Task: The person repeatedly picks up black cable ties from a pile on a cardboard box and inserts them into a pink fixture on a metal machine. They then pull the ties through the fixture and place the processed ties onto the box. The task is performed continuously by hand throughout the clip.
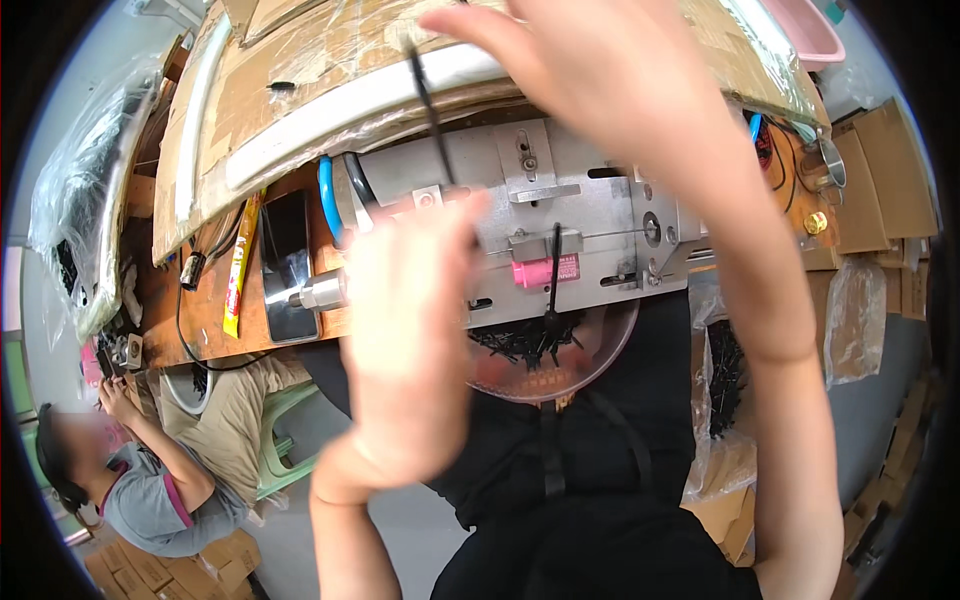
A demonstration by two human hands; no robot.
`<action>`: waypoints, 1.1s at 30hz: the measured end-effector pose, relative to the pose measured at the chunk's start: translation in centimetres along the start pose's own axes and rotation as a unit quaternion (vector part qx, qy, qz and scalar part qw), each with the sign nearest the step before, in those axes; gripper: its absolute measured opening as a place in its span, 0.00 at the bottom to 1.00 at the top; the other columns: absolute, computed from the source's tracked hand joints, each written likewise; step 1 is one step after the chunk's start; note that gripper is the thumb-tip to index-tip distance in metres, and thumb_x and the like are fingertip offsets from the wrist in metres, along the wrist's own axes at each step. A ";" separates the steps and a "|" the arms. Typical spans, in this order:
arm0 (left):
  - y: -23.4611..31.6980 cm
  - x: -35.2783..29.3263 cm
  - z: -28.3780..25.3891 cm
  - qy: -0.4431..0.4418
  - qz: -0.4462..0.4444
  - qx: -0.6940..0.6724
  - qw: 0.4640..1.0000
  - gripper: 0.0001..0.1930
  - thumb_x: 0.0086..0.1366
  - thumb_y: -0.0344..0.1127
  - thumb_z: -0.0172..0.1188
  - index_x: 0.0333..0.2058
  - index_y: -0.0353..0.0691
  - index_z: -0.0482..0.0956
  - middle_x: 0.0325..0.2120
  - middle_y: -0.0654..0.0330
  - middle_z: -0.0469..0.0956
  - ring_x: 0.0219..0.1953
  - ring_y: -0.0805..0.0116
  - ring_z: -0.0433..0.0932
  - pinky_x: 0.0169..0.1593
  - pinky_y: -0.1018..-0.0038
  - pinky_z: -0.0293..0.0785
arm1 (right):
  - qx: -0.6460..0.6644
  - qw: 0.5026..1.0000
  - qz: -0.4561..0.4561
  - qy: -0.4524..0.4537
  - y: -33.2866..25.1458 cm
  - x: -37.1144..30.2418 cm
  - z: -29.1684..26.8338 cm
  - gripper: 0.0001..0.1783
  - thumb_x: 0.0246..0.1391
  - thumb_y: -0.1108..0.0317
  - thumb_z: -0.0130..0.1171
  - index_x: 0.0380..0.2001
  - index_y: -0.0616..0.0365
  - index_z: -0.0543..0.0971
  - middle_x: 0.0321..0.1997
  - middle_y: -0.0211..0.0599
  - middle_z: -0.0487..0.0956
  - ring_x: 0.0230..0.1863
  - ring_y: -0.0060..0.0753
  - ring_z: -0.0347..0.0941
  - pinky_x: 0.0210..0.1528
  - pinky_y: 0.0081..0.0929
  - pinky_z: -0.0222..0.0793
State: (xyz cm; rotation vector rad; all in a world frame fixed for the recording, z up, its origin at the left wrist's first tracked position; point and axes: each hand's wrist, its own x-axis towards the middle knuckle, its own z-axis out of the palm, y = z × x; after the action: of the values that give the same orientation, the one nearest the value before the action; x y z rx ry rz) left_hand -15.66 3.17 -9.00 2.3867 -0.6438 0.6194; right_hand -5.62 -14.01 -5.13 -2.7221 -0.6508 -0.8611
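My left hand (405, 340), blurred by motion, is over the left part of a grey metal fixture plate (600, 215). A thin black rod (430, 110) rises from its curled fingers toward the far side. My right hand (610, 80) is beyond the plate over the cardboard, its thumb stretched left; the other fingers run out at the top edge. A small pink block (540, 272) sits by a metal clamp on the plate. Another black rod (555, 265) stands across that clamp. Below it, a clear bowl (610, 360) of loose black pieces rests at my lap.
Plastic-wrapped cardboard (330, 80) covers the bench's far side. At the left lie a dark phone (288, 250), a yellow packet (240, 270) and cables. A co-worker in a grey shirt (150, 510) sits lower left. Cartons (890, 180) stand right.
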 end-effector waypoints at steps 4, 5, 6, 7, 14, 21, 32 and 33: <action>3.1 -5.7 3.2 -0.116 0.025 0.055 0.991 0.35 0.51 0.21 0.57 0.61 0.25 0.64 0.36 0.55 0.70 0.35 0.63 0.71 0.42 0.73 0.72 | 0.045 0.980 0.003 -0.195 2.1 5.2 -0.6 0.15 0.58 0.62 0.59 0.39 0.65 0.81 0.32 0.38 0.82 0.32 0.27 0.76 0.36 0.23 0.70; 3.6 -5.9 4.1 -0.138 0.036 0.050 0.989 0.35 0.51 0.21 0.57 0.61 0.24 0.64 0.35 0.56 0.69 0.35 0.64 0.70 0.42 0.73 0.72 | 0.044 0.969 0.012 -0.243 2.7 5.9 -1.9 0.17 0.58 0.61 0.57 0.39 0.65 0.82 0.32 0.39 0.82 0.33 0.26 0.76 0.38 0.23 0.71; 3.9 -6.2 4.8 -0.160 0.033 0.057 0.985 0.35 0.51 0.21 0.57 0.61 0.24 0.64 0.34 0.56 0.67 0.34 0.65 0.69 0.42 0.74 0.72 | 0.076 0.971 0.016 -0.226 2.5 5.1 -2.9 0.17 0.58 0.60 0.57 0.38 0.66 0.82 0.30 0.38 0.81 0.32 0.25 0.76 0.37 0.22 0.71; 4.4 -6.4 4.9 -0.198 -0.019 0.045 0.979 0.38 0.52 0.16 0.55 0.65 0.27 0.58 0.39 0.54 0.67 0.39 0.58 0.69 0.47 0.69 0.69 | 0.109 0.972 0.016 -0.210 2.1 4.5 -3.7 0.18 0.58 0.60 0.58 0.37 0.67 0.82 0.29 0.38 0.81 0.31 0.24 0.76 0.37 0.21 0.72; 3.7 -5.8 5.3 -0.195 0.053 0.131 0.971 0.37 0.51 0.21 0.55 0.63 0.22 0.59 0.35 0.57 0.67 0.36 0.67 0.68 0.44 0.78 0.72 | 0.287 0.950 0.121 0.032 4.0 -4.1 -7.3 0.08 0.58 0.71 0.60 0.39 0.63 0.79 0.37 0.36 0.83 0.31 0.21 0.74 0.30 0.19 0.66; 0.5 3.7 2.2 -0.037 0.091 0.007 0.995 0.25 0.55 0.20 0.58 0.53 0.39 0.74 0.34 0.53 0.74 0.37 0.53 0.74 0.45 0.62 0.72 | 0.282 0.957 0.069 0.002 -3.5 -16.7 -3.5 0.32 0.37 0.88 0.66 0.51 0.72 0.74 0.36 0.46 0.80 0.26 0.35 0.72 0.27 0.28 0.70; -8.7 20.4 3.6 -0.136 -0.036 0.102 0.985 0.15 0.54 0.27 0.65 0.42 0.36 0.80 0.35 0.44 0.82 0.41 0.50 0.81 0.48 0.63 0.75 | 0.256 0.962 0.083 -0.040 -5.6 -19.0 2.0 0.38 0.41 0.83 0.66 0.60 0.68 0.70 0.26 0.37 0.75 0.23 0.31 0.69 0.26 0.29 0.68; -8.9 20.4 4.1 -0.131 -0.053 0.091 0.986 0.13 0.54 0.27 0.65 0.40 0.35 0.81 0.34 0.44 0.82 0.40 0.51 0.81 0.47 0.63 0.75 | 0.250 0.964 0.079 -0.035 -5.4 -19.2 2.0 0.38 0.43 0.80 0.67 0.61 0.68 0.69 0.25 0.36 0.74 0.23 0.29 0.68 0.25 0.30 0.67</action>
State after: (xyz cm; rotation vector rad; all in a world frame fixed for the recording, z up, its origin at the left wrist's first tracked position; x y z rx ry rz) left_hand 6.32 0.88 -4.23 2.6819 -0.5847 0.3326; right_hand -21.23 -15.25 -17.68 -2.3136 -0.5617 -0.4812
